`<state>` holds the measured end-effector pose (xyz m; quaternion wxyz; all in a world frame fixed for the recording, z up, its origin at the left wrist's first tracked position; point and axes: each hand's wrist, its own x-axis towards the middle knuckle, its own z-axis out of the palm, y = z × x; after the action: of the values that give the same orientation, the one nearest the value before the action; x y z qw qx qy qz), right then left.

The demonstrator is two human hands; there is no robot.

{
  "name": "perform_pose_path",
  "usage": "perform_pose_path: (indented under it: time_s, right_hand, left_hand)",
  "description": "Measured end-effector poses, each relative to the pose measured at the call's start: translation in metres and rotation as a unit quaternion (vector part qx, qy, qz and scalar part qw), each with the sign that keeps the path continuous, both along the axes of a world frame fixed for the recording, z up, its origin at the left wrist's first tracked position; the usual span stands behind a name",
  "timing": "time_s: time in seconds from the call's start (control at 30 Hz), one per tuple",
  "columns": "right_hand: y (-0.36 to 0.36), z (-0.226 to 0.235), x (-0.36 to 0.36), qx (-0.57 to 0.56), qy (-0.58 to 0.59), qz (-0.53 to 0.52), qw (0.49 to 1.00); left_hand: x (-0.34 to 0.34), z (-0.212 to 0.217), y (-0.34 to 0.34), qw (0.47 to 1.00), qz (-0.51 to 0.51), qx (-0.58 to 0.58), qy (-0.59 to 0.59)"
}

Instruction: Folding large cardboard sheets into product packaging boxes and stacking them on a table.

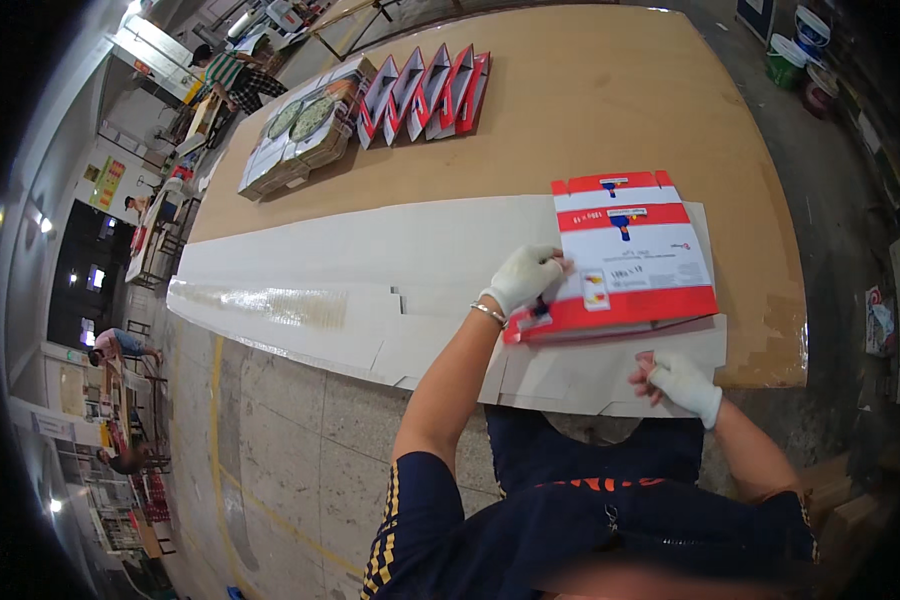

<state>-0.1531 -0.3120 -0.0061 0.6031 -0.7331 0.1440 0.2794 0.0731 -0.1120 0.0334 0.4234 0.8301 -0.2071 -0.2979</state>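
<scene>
Red carton, left hand at edge, grip unclear; right hand half-curled, apart

Even, fairly bright light covers the counter. White glare streaks the glossy tape toward its left end. Beyond that end, lamps shine in a dimmer hall. Slight blur softens the carton beside the left hand. Fisheye distortion bows the counter's edges; the picture's corners fall black.
</scene>
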Motion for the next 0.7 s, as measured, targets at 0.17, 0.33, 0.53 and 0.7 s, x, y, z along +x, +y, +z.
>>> perform_pose_path:
  time_s: [0.17, 0.33, 0.53, 0.7]
  right_hand:
    - [0.029, 0.023, 0.01, 0.324, -0.035, -0.31, 0.893]
    - [-0.012, 0.023, 0.103, -0.025, -0.168, -0.329, 0.929]
    - [-0.094, -0.022, 0.316, -0.168, -0.261, -0.224, 0.924]
    - [-0.041, -0.061, 0.562, -0.179, -0.313, -0.175, 0.916]
  left_hand:
    - [-0.034, 0.003, -0.011, 0.964, -0.049, -0.206, 0.159]
    - [-0.052, 0.001, -0.003, 0.989, -0.043, -0.134, -0.049]
    - [-0.047, -0.026, 0.073, 0.973, -0.053, -0.061, -0.216]
    - [-0.054, -0.038, 0.076, 0.972, -0.069, -0.063, -0.217]
